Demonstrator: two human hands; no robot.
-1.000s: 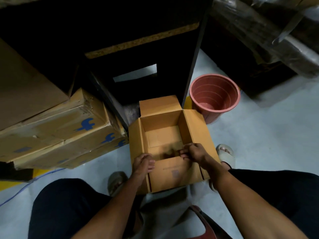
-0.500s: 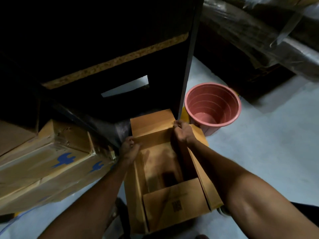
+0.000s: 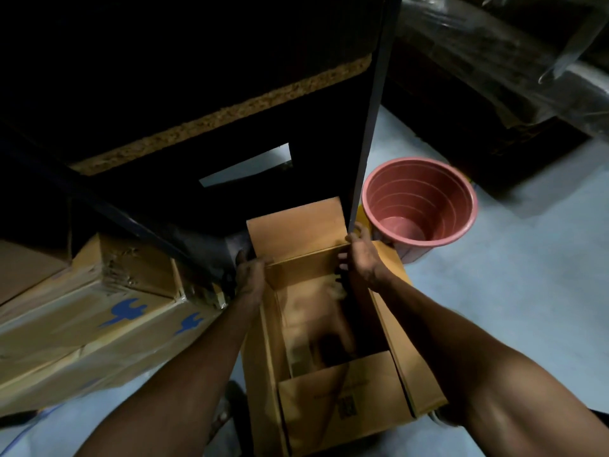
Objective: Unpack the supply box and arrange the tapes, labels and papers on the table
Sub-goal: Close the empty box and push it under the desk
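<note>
Both hands, left hand point(image 3: 249, 270) and right hand point(image 3: 361, 258), grip the box point(image 3: 329, 324) at its far corners; lift evenly, clear of the bucket point(image 3: 420, 206).

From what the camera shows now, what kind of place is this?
Probably a storeroom or warehouse corner. Taped cartons are stacked on a bare pale floor, plastic-wrapped rolls lie behind, and a pink bucket stands beside the open box that both hands hold.

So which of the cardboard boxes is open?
The plain brown cardboard box gripped by both hands; the blue-printed taped cartons beside it stay sealed.
</note>
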